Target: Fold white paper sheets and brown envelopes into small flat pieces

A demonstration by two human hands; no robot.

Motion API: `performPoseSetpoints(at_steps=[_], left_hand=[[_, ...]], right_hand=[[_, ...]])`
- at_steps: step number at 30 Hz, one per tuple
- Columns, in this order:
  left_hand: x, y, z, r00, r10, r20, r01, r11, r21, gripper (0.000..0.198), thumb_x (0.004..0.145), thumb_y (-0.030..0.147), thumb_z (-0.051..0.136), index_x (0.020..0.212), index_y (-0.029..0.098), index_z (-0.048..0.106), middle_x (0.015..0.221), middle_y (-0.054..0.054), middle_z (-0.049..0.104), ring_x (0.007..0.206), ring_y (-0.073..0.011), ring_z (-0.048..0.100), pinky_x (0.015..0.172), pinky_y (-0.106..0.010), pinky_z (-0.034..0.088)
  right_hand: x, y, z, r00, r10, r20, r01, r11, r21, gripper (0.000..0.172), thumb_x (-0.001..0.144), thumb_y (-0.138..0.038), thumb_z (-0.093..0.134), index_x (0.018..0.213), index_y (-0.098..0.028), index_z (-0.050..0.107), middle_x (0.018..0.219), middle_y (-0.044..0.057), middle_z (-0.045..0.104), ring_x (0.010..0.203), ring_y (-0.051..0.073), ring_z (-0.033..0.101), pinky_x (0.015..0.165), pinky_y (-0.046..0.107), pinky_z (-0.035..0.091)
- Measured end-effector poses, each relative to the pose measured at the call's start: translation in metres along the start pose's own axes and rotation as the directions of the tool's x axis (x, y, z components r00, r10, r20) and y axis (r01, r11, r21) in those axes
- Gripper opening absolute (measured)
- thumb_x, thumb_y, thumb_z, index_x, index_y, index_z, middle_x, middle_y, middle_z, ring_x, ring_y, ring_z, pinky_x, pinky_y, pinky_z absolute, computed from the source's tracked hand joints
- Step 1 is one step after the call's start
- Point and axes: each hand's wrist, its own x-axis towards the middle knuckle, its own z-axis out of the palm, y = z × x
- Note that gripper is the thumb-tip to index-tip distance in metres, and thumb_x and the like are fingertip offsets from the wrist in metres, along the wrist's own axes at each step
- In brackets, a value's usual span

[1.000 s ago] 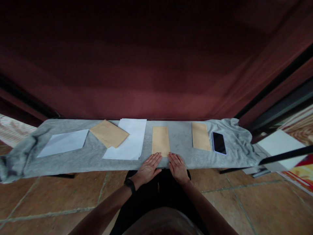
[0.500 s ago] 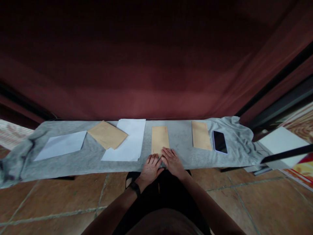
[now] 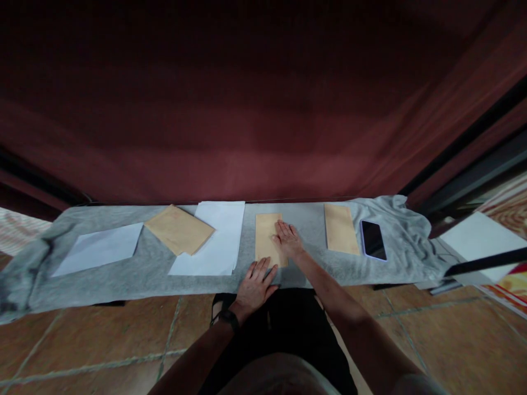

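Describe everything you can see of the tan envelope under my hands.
The tan envelope is an oblong, flat piece, apparently of paper, its long sides running away from you. It lies on the grey cloth between the white sheets and a second envelope. Your left hand touches its near end, while your right hand rests across its right side, hiding part of it.

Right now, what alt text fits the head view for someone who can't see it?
A person's right hand lies on a tan envelope on gray cloth, the left hand touching its near edge. To the left lie white sheets partly under another envelope, and a white paper; to the right, a third envelope and a phone.
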Motion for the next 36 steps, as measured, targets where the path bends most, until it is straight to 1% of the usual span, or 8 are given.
performPoseSetpoints(at_steps=[5,9,16,22,25,29,33,36], left_hand=[[0.000,-0.002,0.001,0.999,0.022,-0.030,-0.022,1.000,-0.013,0.055,0.100,0.052,0.049,0.147,0.024,0.050,0.158,-0.014,0.043,0.146,-0.0273,0.041,0.121,-0.045,0.029],[0.000,-0.001,0.000,0.999,0.011,-0.054,-0.013,0.999,-0.038,0.056,0.099,0.051,0.052,0.148,0.024,0.049,0.157,-0.014,0.044,0.145,-0.0275,0.043,0.120,-0.047,0.033],[-0.002,0.000,0.001,0.997,0.001,-0.078,-0.009,0.995,-0.097,0.048,0.099,0.046,0.053,0.138,0.018,0.058,0.153,-0.015,0.049,0.145,-0.0286,0.043,0.119,-0.048,0.037],[-0.001,-0.003,-0.007,1.000,-0.004,-0.025,0.001,0.990,-0.144,0.050,0.104,0.038,0.041,0.148,0.014,0.047,0.154,-0.014,0.049,0.144,-0.0242,0.044,0.117,-0.043,0.041],[0.012,-0.004,-0.005,0.999,-0.040,0.006,0.040,0.988,-0.148,0.053,0.106,0.041,0.035,0.151,0.014,0.042,0.154,-0.014,0.049,0.144,-0.0232,0.044,0.118,-0.043,0.039],[0.040,-0.002,0.008,0.995,-0.101,0.019,0.102,0.987,-0.123,0.064,0.105,0.048,0.033,0.157,0.010,0.030,0.161,-0.018,0.036,0.151,-0.0257,0.031,0.122,-0.046,0.031],[0.075,-0.002,0.023,0.983,-0.165,0.079,0.174,0.977,-0.125,0.064,0.105,0.051,0.032,0.158,0.015,0.030,0.165,-0.016,0.027,0.154,-0.0292,0.023,0.123,-0.052,0.023],[0.103,-0.008,0.029,0.968,-0.211,0.138,0.231,0.961,-0.150,0.067,0.104,0.053,0.032,0.157,0.012,0.031,0.165,-0.017,0.027,0.155,-0.0301,0.020,0.124,-0.053,0.019]], right_hand=[[0.004,-0.002,0.004,0.999,0.033,-0.020,-0.033,0.999,0.001,0.061,0.105,-0.041,0.029,0.158,-0.011,0.031,0.162,0.013,0.033,0.151,0.026,0.031,0.125,0.049,0.021],[-0.012,-0.010,0.005,0.998,-0.062,-0.009,0.062,0.998,0.007,0.060,0.106,-0.041,0.030,0.157,-0.010,0.032,0.162,0.013,0.033,0.152,0.024,0.030,0.125,0.048,0.020],[-0.081,-0.027,0.000,0.948,-0.314,-0.054,0.316,0.948,0.035,0.053,0.107,-0.036,0.034,0.155,-0.015,0.037,0.162,0.010,0.036,0.150,0.019,0.033,0.125,0.043,0.025],[-0.133,-0.016,-0.010,0.924,-0.359,-0.130,0.367,0.929,0.051,0.058,0.103,-0.039,0.047,0.156,-0.015,0.037,0.159,0.011,0.040,0.148,0.021,0.039,0.123,0.043,0.033],[-0.141,-0.014,-0.010,0.931,-0.335,-0.144,0.347,0.935,0.074,0.057,0.101,-0.038,0.052,0.153,-0.016,0.043,0.157,0.010,0.045,0.144,0.023,0.044,0.122,0.045,0.036],[-0.142,-0.016,-0.006,0.937,-0.303,-0.171,0.324,0.940,0.109,0.045,0.099,-0.026,0.050,0.143,-0.015,0.056,0.149,0.010,0.056,0.138,0.023,0.052,0.121,0.045,0.039],[-0.143,-0.019,-0.002,0.938,-0.265,-0.222,0.296,0.948,0.120,0.041,0.099,-0.021,0.048,0.137,-0.014,0.062,0.140,0.011,0.064,0.134,0.023,0.057,0.119,0.045,0.042],[-0.144,-0.018,-0.003,0.937,-0.261,-0.230,0.295,0.947,0.129,0.043,0.099,-0.021,0.046,0.139,-0.015,0.060,0.141,0.010,0.063,0.135,0.023,0.056,0.119,0.046,0.042]])
